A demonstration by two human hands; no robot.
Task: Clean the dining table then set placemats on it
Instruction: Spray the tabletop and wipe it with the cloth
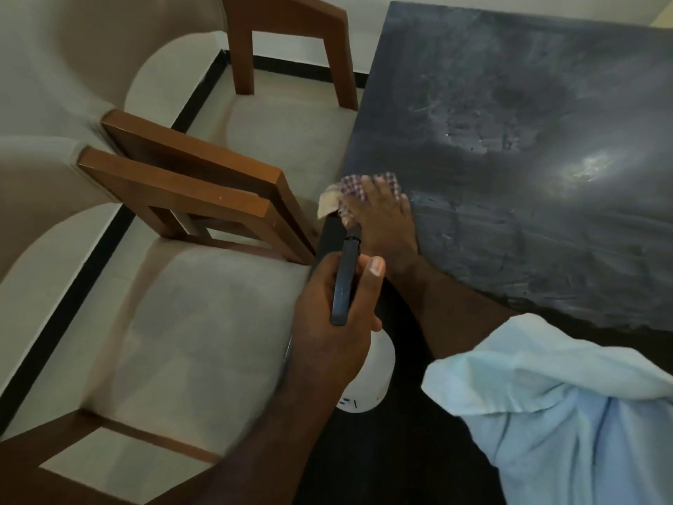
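Pressing checkered cloth (pixel 350 187) on dark table (pixel 510 103), right hand (pixel 382 220) fingers straight, left hand (pixel 327 315) fingers curled around spray bottle (pixel 346 282)

Loose, crumpled pale-blue shirt sleeve (pixel 539 388)

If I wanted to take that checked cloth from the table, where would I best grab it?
Pinch the cloth by its pale corner, coming from the chair side. That corner sticks out at the table edge, free and slightly lifted, while the right hand lies flat on the rest.
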